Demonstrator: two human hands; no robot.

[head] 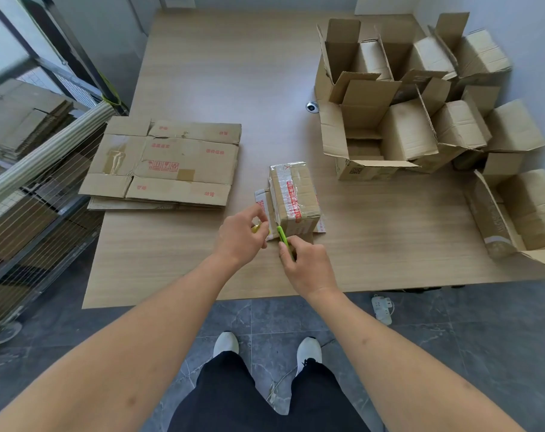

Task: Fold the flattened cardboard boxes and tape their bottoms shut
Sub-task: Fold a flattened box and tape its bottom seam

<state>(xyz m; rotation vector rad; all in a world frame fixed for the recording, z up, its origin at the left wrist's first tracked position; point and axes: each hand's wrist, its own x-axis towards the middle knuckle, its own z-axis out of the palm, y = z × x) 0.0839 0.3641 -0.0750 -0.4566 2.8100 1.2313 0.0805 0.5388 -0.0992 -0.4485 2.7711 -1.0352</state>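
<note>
Centrally, box (294, 198): small brown corrugated carton, upside down on the tabletop (202, 73), its bottom sealed with glossy clear tape and a strip printed in red; flaps splay flat on the wood beneath it.
Tabletop: pale wood-grain laminate, smooth and matte.
Cutter (283, 236): slim lime-green plastic tool, its tip at the box's near bottom corner.
Right hand (308, 266): fingers curled round the cutter, thumb and forefinger pinching it near the front; forearm stretched forward from below.
Left hand (241, 235): just left of the box, fingers curled and pinching a small yellow thing (256, 228), mostly hidden, so I cannot tell what it is.
Flat stack (163, 163): unfolded creased cartons with red print and old tape patches, lying well left of the box.
Folded boxes (420, 120): cluster of open-topped cartons with upright flaps, far right of the tabletop, some nested inside each other.
Rack (31, 169): metal wire shelving at left, holding more flat cardboard.
Floor (452, 338): grey marbled tiles; a white power strip (382, 308) lies by the tabletop's edge.
</note>
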